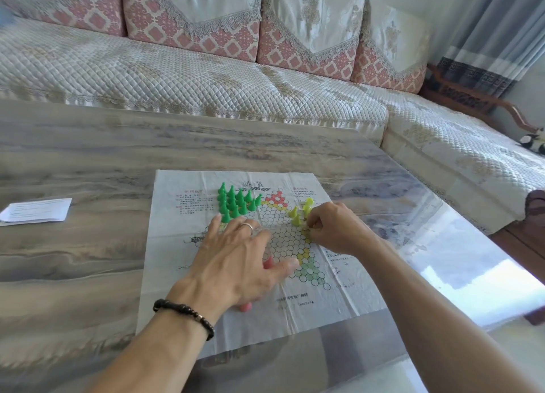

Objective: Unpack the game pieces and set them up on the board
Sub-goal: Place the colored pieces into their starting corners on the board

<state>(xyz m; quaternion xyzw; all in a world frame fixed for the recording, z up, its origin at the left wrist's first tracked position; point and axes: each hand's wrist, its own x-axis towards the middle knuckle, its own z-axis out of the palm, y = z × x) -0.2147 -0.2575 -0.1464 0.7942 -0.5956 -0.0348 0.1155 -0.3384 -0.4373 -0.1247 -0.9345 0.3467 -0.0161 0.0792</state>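
A thin paper game board [244, 313] with a hexagon-cell star lies flat on the table. Several green cone pieces [236, 199] stand in a cluster at its far left point. A few yellow cone pieces [299, 212] stand at the right point. My right hand [333, 229] is curled beside them, its fingertips pinching a yellow piece that is mostly hidden. My left hand [236, 260] lies flat with fingers spread over the board's near left part. Pink pieces [267, 263] peek out from under its palm and thumb.
The board lies on a wood-grain table [73, 245] with a glossy right end. A folded white paper slip [37, 210] lies at the left. A quilted corner sofa [206, 80] runs behind and to the right of the table.
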